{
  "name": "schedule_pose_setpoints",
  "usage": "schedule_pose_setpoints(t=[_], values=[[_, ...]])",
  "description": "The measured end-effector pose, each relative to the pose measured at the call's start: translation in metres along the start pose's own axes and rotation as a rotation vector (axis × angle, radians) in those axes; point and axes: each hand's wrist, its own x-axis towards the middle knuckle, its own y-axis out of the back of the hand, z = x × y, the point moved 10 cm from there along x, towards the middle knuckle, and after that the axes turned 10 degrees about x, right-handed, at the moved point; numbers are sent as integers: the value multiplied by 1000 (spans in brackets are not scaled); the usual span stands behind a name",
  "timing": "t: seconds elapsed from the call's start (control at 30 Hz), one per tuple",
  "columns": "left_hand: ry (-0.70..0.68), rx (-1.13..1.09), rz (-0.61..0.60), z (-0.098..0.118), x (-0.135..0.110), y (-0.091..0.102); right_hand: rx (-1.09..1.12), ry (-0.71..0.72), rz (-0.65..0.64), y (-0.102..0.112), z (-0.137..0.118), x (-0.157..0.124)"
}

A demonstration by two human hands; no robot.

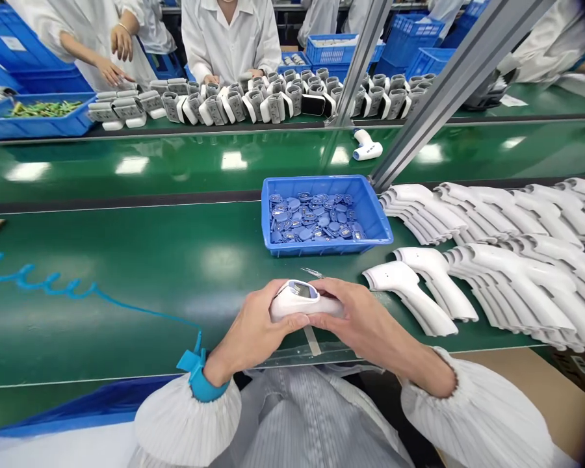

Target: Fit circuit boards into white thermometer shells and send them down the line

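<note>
Both my hands hold one white thermometer housing [297, 299] with a small screen on top, just above the near edge of the green bench. My left hand [253, 335] wraps its left end, thumb pressed along the side. My right hand [358, 322] closes over its right part. A blue wrist strap [199, 380] with a coiled blue cord sits on my left wrist. Straight ahead stands a blue tray [370, 214] holding several small blue screen parts [309, 218].
Rows of white thermometer shells [507, 253] lie overlapping on the right. A lone white thermometer [367, 146] rests on the green belt. Other people in white coats work across the belt, behind several grey-and-white devices [253, 101] and blue crates. A slanted metal post [448, 84] rises at right.
</note>
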Motion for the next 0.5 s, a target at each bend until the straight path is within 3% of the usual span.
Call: schedule_pose_setpoints(t=[0.2, 0.33, 0.4, 0.5], values=[[-45, 20, -51, 0, 2, -3, 203, -45, -8, 2, 7, -5], [-81, 34, -24, 2, -2, -6, 373, -78, -226, -14, 9, -11], [-101, 109, 48, 3, -4, -5, 422, -120, -272, -18, 11, -15], [-183, 299, 240, 8, -13, 0, 516, -174, -230, -17, 11, -18]])
